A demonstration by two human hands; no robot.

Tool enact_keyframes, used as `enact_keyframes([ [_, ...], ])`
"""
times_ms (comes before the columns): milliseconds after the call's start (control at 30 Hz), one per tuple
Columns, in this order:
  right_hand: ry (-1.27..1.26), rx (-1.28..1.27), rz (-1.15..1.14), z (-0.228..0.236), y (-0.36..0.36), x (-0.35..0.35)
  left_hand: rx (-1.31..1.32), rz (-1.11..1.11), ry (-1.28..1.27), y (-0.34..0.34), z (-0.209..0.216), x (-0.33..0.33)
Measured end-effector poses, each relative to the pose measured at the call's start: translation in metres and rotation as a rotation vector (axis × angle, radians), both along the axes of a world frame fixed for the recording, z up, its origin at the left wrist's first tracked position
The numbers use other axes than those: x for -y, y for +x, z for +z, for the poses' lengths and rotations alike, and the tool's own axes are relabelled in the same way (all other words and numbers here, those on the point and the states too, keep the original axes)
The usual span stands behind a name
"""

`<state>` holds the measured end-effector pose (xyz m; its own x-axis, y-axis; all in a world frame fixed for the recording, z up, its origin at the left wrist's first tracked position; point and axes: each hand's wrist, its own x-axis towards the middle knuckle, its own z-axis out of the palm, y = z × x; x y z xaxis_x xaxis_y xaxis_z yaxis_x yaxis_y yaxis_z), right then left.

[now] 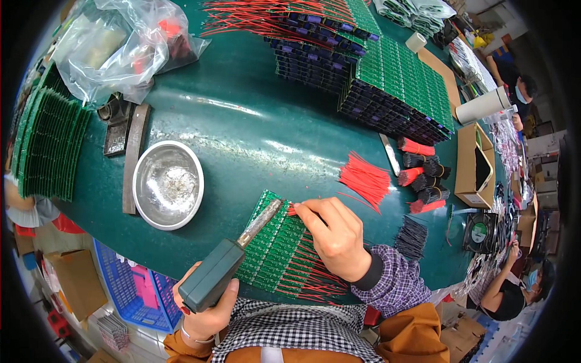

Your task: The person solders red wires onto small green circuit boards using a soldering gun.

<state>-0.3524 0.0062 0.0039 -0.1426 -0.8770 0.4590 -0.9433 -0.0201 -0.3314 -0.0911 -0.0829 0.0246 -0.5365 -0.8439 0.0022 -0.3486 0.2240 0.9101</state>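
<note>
Dark-green worktop [242, 136] lies underneath; the left hand [212, 307] grips a soldering iron [213, 275], the right hand [334, 237] pinches a red wire [292, 210] atop the circuit panel [266, 254]. Left of that panel sits 1 bowl [135, 186]; right, loose strands [365, 180].

The person is wearing a black-and-white checked garment [290, 330] and rust-brown clothing [414, 339]; a purple-checked right sleeve [396, 275] is ending in a dark cuff [370, 272], and a silver bracelet [196, 338] is circling the left wrist [198, 329].
</note>
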Motion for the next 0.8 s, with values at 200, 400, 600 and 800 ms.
enact_keyframes([
  [200,0.007,-0.005,-0.001,0.0045,0.0009,-0.0007,-0.014,-0.018,-0.032,0.0026,-0.0044,-0.0008],
  [400,0.022,-0.005,-0.007,0.0048,0.0015,-0.0001,-0.003,0.011,0.002,0.0004,0.0000,-0.0019],
  [600,0.030,-0.009,-0.002,0.0071,0.0016,-0.0006,-0.009,-0.004,-0.013,0.0021,-0.0025,-0.0034],
  [800,0.032,-0.011,0.000,0.0055,0.0021,-0.0001,-0.010,-0.015,0.007,-0.0010,-0.0008,-0.0024],
])
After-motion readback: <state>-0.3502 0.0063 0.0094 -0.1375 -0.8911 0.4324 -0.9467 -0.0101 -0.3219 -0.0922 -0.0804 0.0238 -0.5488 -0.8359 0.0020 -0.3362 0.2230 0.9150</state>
